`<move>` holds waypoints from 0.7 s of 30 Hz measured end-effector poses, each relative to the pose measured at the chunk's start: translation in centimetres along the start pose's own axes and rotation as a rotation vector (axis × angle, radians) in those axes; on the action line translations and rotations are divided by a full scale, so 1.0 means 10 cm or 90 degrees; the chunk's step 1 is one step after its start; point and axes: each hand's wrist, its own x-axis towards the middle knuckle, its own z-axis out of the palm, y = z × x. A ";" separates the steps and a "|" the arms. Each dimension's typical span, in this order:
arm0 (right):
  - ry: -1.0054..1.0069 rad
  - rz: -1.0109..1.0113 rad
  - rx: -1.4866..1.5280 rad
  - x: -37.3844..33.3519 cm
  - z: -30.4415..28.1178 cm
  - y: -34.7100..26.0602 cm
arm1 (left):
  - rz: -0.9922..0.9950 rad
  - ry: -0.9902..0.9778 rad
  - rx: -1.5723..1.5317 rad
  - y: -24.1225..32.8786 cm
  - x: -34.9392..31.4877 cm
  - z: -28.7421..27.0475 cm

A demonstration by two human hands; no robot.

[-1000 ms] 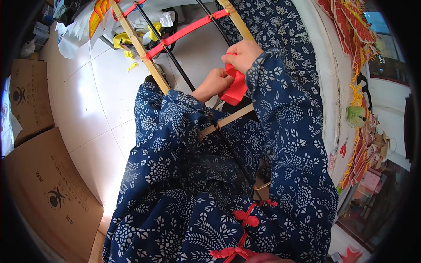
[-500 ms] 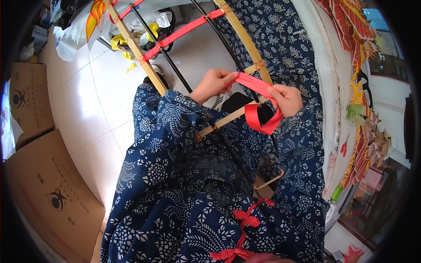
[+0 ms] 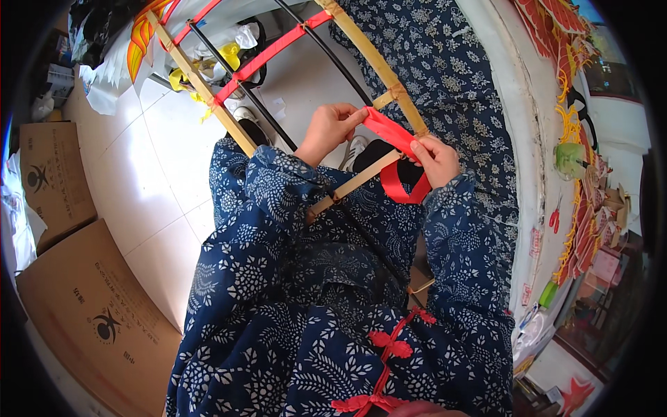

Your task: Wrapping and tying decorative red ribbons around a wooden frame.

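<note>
Between my two hands a red ribbon (image 3: 389, 130) is stretched, sloping down to the right. My left hand (image 3: 329, 132) pinches its upper left end between thumb and finger. My right hand (image 3: 438, 160) is closed on the lower right part, and a loose loop of the ribbon hangs below it. Across my lap lies a frame of light wooden strips (image 3: 368, 62) and black rods (image 3: 264, 115). Farther up the frame, a red ribbon band (image 3: 274, 59) crosses strips and rods. A short wooden crossbar (image 3: 365, 177) runs just under the stretched ribbon.
Cardboard boxes (image 3: 97, 320) stand on the tiled floor at left. White sheeting and yellow scraps (image 3: 229, 52) lie beyond the frame. To the right runs a white ledge (image 3: 514, 139) with a green cup (image 3: 570, 161), red-handled scissors (image 3: 554, 221) and red-and-yellow decorations (image 3: 556, 35).
Both hands have shifted slightly left, the right hand more, so the span between them is shorter. The ribbon now slopes more steeply, close against the frame, and the hanging loop has moved left.
</note>
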 end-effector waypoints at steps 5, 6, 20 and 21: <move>0.009 0.047 -0.088 -0.10 -0.01 -0.06 | 0.031 0.044 0.059 0.01 -0.02 0.05; 0.011 0.050 -0.086 -0.11 0.01 -0.06 | 0.043 0.056 0.068 0.01 -0.02 0.06; 0.080 -0.021 -0.013 -0.24 0.16 -0.13 | 0.063 0.067 0.127 0.00 -0.02 0.07; 0.083 -0.023 -0.007 -0.24 0.16 -0.14 | 0.088 0.088 0.158 -0.01 -0.02 0.09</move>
